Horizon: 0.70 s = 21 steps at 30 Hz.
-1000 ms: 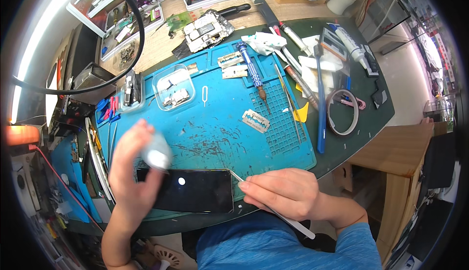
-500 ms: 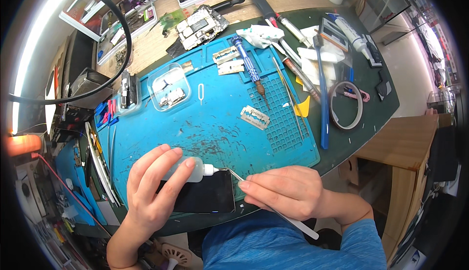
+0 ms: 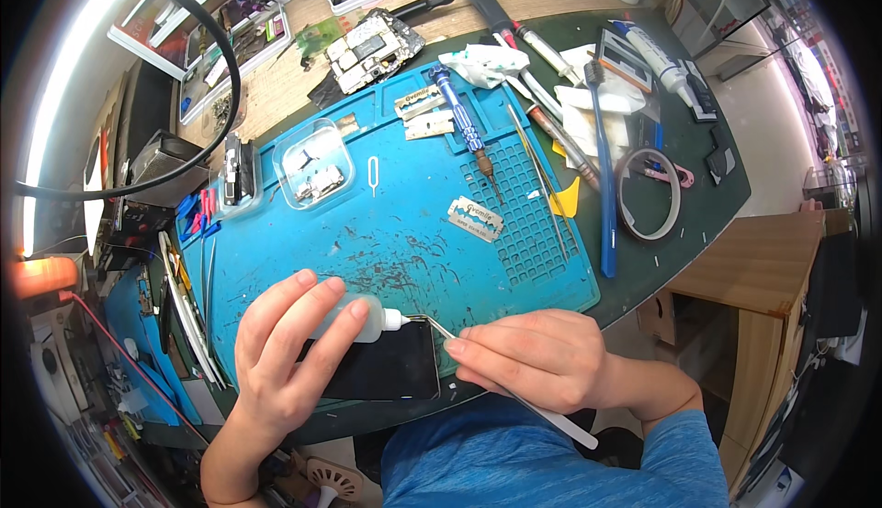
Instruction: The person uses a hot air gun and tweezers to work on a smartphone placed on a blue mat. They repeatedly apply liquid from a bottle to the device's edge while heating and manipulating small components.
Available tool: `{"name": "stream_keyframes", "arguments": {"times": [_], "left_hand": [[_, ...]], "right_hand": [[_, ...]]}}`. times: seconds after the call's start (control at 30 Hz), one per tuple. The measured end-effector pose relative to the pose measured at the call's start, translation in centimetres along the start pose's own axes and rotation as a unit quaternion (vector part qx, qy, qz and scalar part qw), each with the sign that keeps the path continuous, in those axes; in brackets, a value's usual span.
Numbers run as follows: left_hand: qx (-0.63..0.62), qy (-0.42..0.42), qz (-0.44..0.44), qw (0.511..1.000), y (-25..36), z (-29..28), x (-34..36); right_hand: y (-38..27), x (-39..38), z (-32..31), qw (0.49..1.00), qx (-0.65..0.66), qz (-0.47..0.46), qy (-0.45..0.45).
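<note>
My left hand (image 3: 294, 352) is closed round a small translucent squeeze bottle (image 3: 369, 320), held sideways with its white nozzle (image 3: 395, 319) pointing right. A black phone (image 3: 386, 370) lies flat beneath it on the blue mat (image 3: 331, 232), partly hidden by my fingers. My right hand (image 3: 524, 361) grips a long thin tool, its flat pale handle (image 3: 560, 425) running out below my palm. The tool's bent metal tip (image 3: 428, 320) is at the phone's upper right corner, close to the nozzle; whether the two touch I cannot tell.
Razor blades (image 3: 476, 219), a blue screwdriver (image 3: 459, 113), a plastic tub of parts (image 3: 312, 163), a circuit board (image 3: 372, 53) and several tweezers (image 3: 542, 186) lie further back. At right are a blue brush (image 3: 606, 232) and tape roll (image 3: 648, 194); a black cable loop (image 3: 230, 95) arches at left.
My left hand and bottle have swung right and down over the phone, bringing the nozzle beside the tool tip. My right hand keeps its grip almost in place. The view has shifted slightly.
</note>
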<state>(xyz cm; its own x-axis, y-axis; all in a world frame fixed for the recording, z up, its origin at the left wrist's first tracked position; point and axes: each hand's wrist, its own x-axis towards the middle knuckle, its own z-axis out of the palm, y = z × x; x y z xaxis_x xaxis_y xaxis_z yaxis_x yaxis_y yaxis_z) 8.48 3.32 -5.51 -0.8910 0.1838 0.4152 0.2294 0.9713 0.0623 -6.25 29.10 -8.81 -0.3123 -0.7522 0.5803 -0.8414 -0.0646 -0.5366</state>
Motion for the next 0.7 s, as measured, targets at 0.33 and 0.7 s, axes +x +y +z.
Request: {"name": "stream_keyframes", "arguments": {"times": [0.33, 0.7], "left_hand": [[0.022, 0.018, 0.013, 1.000, 0.24, 0.13, -0.12], [0.019, 0.016, 0.023, 0.999, 0.28, 0.06, 0.09]], "right_hand": [[0.01, -0.06, 0.05, 1.000, 0.001, -0.001, 0.003], [-0.04, -0.14, 0.12, 1.000, 0.004, 0.007, 0.004]]}}
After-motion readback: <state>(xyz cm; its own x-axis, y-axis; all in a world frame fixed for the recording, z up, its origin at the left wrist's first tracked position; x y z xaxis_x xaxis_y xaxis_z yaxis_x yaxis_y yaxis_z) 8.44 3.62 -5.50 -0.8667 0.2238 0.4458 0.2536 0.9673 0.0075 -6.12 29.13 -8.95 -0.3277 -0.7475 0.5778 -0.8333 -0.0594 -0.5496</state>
